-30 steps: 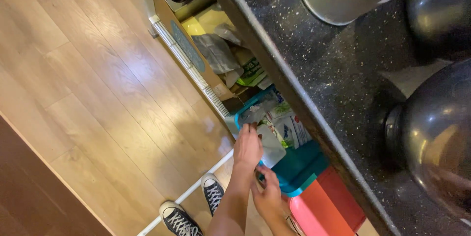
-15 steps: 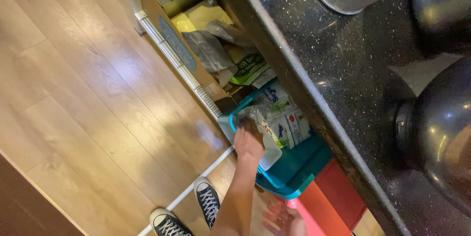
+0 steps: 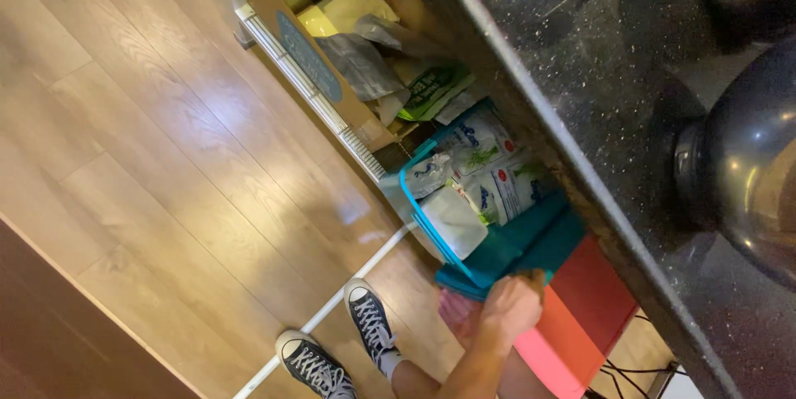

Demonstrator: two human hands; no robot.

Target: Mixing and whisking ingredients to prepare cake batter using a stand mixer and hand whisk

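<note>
Fingers seemingly on teal plastic bin

Light: warm and indoor, moderately bright on the wooden floor.
Glare: a pale sheen on the floorboards beside the teal bin; small highlights on the dark round pot.
Shadows: deep under the black speckled countertop; dark at the lower left corner.
Blur: the hand slightly smeared; the pot soft, out of focus.
Distortion: the frame is tilted.

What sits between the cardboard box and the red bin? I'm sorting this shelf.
In the head view, a teal basket of white packets sits between the cardboard box and red bin.
</note>
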